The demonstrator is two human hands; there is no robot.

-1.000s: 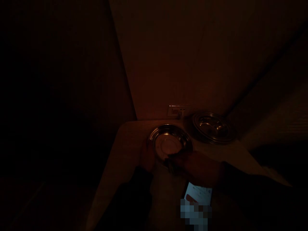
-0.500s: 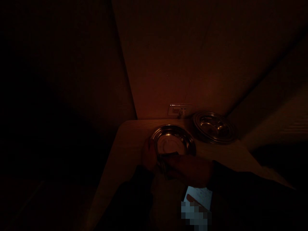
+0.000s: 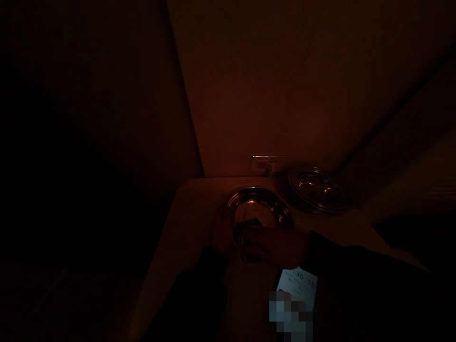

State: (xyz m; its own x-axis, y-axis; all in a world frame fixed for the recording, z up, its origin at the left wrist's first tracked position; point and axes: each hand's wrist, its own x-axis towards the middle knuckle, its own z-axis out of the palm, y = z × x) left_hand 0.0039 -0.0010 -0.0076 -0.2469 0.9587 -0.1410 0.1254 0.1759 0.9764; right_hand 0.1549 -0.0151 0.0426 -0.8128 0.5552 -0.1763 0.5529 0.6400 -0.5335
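A shiny round metal plate (image 3: 256,211) with a raised rim lies on the wooden table. My left hand (image 3: 223,230) grips its left rim, thumb toward the inside. Pressed over the near left part of the plate is a dark folded cloth (image 3: 245,229), held under the fingers of my right hand (image 3: 278,244). The cloth hides that part of the rim. Dim light blurs the fingers and the cloth's edges.
A stack of metal plates (image 3: 317,190) stands at the back right of the table (image 3: 192,213). Behind is a wall socket (image 3: 268,164) with a plug in it. A lit phone (image 3: 299,282), partly pixelated, lies below my right wrist.
My right hand and the cloth have shifted slightly up and further over the plate's inside. My left hand stays on the rim. More of the phone's screen shows.
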